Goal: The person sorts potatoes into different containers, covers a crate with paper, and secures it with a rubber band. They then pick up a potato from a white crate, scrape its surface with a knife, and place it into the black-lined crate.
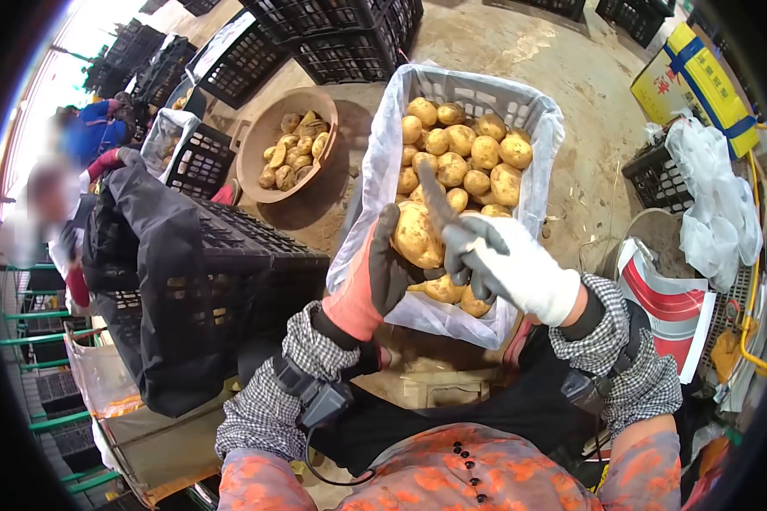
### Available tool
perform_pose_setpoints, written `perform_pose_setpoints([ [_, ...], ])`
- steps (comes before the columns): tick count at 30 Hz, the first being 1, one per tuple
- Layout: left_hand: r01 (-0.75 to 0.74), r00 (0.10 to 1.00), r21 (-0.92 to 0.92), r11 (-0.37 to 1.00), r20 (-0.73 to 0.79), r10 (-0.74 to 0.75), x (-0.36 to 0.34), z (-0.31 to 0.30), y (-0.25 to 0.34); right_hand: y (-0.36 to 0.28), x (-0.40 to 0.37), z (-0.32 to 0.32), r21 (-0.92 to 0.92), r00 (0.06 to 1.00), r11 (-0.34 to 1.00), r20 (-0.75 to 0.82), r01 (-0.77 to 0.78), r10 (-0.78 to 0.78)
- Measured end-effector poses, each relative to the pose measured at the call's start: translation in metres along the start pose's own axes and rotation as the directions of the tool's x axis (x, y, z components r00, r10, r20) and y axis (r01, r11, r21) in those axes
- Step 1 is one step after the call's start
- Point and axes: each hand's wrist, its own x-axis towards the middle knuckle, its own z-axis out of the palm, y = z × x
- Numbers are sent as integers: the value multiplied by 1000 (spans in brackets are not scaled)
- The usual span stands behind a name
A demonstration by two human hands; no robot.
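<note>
My left hand [373,274], in a red and dark grey glove, holds a large yellow potato [416,235] up in front of me. My right hand [501,257], in a white and grey glove, touches the same potato with its fingers, one finger pointing up. Right behind the hands stands a crate lined with clear plastic [544,136], filled with several yellow potatoes [469,149].
A round brown basin [262,145] with several potatoes sits at the back left. Black plastic crates [230,272] stand at my left, more stacked at the back [341,38]. Other people [94,128] work at far left. A yellow box [699,81] and white bags [716,204] lie right.
</note>
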Motion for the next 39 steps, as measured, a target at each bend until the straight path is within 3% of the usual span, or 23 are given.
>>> perform_pose_setpoints([
  [2, -69, 997, -112, 991, -47, 64, -8, 6, -4, 20, 6, 11, -64, 992, 991, -21, 121, -123],
  [3, -135, 988, -222, 966, -107, 113, -9, 7, -6, 4, 2, 14, -3, 998, 998, -15, -69, 69],
  [4, -139, 987, -230, 963, -105, 118, -11, 7, -4, 5, 3, 14, -12, 997, 997, -15, -73, 73],
  [6, -201, 980, -100, 975, -5, 201, -17, 3, 3, 9, 5, 17, 202, 986, 967, -35, -156, 166],
  [10, -221, 975, -228, 948, -78, 208, -25, 4, 4, 7, 8, 16, 157, 994, 982, 37, -110, 106],
  [12, -214, 976, -157, 964, -59, 207, -29, 1, 2, 4, 9, 16, 105, 996, 992, 66, -64, 57],
  [13, -266, 961, 77, 961, -63, 271, -29, 0, 3, 6, 10, 15, -172, 989, 977, 91, 127, -112],
  [14, -303, 941, 308, 902, -53, 334, -29, -1, 3, 8, 12, 13, -425, 950, 850, 164, 311, -266],
  [15, -277, 950, 101, 955, -121, 288, -29, -1, -2, 12, 11, 14, -370, 954, 879, 114, 301, -279],
  [16, -276, 950, 100, 956, -121, 287, -27, -6, -4, 12, 12, 16, -369, 954, 880, 113, 300, -277],
  [18, -269, 905, 521, 810, -151, 397, -23, -13, -7, 11, 14, 23, -215, 999, 976, -22, 24, -30],
  [19, -346, 814, 891, 293, 130, 567, -29, -6, -5, 14, 14, 25, -219, 997, 973, 2, 71, -72],
  [22, -300, 772, 945, 133, 159, 616, -27, -11, -13, 22, 15, 28, -412, 968, 877, 68, 248, -242],
  [23, -337, 740, 940, -46, 295, 605, -27, -14, -10, 22, 15, 25, -308, 981, 931, 81, 195, -179],
  [24, -339, 740, 939, -47, 297, 603, -27, -8, -9, 20, 14, 25, -307, 981, 931, 78, 196, -180],
  [25, -414, 825, 635, 652, -40, 563, -26, 2, -8, 16, 12, 25, -15, 999, 999, 20, 51, -51],
  [26, -314, 927, -64, 947, -238, 291, -26, 11, -7, 12, 11, 25, 284, 996, 955, 5, -89, 91],
  [28, -362, 915, 13, 932, -185, 358, -28, 14, -6, 7, 11, 25, 213, 992, 969, -1, -123, 126],
  [30, -324, 927, 325, 889, -80, 367, -30, 9, -3, 9, 9, 27, 161, 997, 984, 1, -77, 78],
  [32, -270, 944, 310, 912, -103, 315, -29, 7, 1, 8, 8, 26, 130, 997, 989, -9, -71, 73],
  [34, -242, 958, 442, 864, -32, 285, -32, 14, 8, 15, 10, 25, 254, 994, 967, -98, -18, 44],
  [35, -200, 972, 351, 915, -47, 230, -33, 21, 12, 18, 10, 21, 290, 995, 957, -97, 21, 8],
  [39, -266, 958, 464, 845, 30, 285, -32, 15, 9, 11, 10, 22, 339, 988, 941, -151, 9, 45],
])
